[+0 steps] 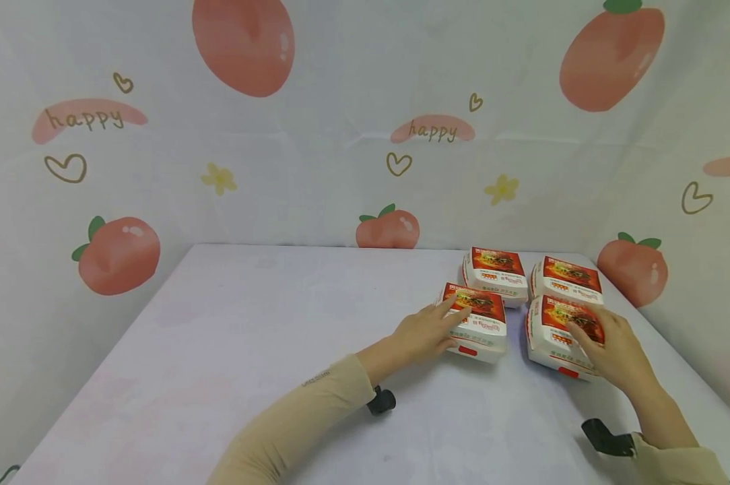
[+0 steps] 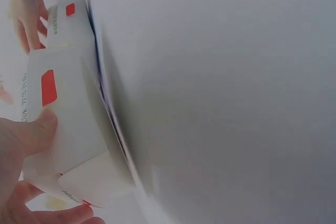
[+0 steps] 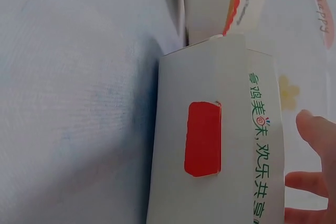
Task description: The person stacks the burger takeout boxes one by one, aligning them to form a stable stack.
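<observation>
In the head view my left hand (image 1: 424, 331) grips the left edge of a white burger box (image 1: 480, 342) with a red printed lid. The left wrist view has the thumb (image 2: 47, 124) pressed on the front face of that box (image 2: 73, 124), the other fingers round its side. My right hand (image 1: 619, 347) hovers over the right side of the near right burger box (image 1: 549, 337). In the right wrist view, its thumb (image 3: 315, 132) stands clear of that box (image 3: 236, 129) and the fingers are spread loosely by the top edge. Whether they touch it is hard to tell.
Two more burger boxes stand behind, the back left one (image 1: 495, 276) and the back right one (image 1: 565, 279). A narrow gap separates the left and right pairs. All are on a white-covered table (image 1: 268, 337), before a fruit-printed backdrop (image 1: 328, 135).
</observation>
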Tool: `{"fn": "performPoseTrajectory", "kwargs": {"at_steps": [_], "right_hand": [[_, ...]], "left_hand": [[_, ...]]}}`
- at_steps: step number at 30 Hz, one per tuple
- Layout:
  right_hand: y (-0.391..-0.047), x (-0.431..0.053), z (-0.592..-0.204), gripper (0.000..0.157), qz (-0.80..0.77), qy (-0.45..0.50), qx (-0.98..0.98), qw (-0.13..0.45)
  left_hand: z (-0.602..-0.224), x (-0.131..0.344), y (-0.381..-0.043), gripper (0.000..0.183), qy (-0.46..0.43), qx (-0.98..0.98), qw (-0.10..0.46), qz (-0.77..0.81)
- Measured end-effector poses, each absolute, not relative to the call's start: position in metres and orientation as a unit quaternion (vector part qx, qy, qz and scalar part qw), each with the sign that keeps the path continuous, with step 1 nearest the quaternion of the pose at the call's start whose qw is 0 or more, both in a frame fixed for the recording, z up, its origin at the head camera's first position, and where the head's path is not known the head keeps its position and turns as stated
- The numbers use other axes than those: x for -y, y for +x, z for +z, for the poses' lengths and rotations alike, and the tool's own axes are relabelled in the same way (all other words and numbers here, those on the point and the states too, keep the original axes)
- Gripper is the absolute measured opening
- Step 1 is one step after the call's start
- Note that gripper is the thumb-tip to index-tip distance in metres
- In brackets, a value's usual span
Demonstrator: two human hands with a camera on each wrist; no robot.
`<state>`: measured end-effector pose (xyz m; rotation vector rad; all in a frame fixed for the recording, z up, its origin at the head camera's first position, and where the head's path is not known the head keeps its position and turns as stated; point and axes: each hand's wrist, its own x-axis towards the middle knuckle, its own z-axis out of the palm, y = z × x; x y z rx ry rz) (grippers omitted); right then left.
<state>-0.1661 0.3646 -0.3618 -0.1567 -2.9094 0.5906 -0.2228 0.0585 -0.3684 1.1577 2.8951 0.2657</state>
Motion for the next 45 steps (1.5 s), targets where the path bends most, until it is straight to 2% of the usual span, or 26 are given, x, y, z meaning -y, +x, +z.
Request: {"fn": "performPoseTrajectory", "kwargs": {"at_steps": [7, 17, 33, 45], "right_hand": [[-0.168, -0.368, -0.367, 0.075, 0.204, -0.048, 0.976, 0.049], [-0.17, -0.368, -0.364, 0.075, 0.204, -0.049, 0.978, 0.014], [-0.171, -0.37, -0.368, 0.08, 0.206, -0.048, 0.977, 0.013], [-0.17, -0.369, -0.368, 0.079, 0.207, -0.048, 0.977, 0.021]], "left_hand": [[-0.362, -0.035, -0.215, 0.066, 0.361, -0.931, -0.003, 0.064], [-0.356, 0.0, -0.205, 0.065, 0.351, -0.934, -0.05, 0.053], [-0.364, 0.06, -0.19, 0.061, 0.316, -0.942, -0.077, 0.087], [-0.371, 0.076, -0.178, 0.063, 0.293, -0.947, -0.075, 0.109]]}}
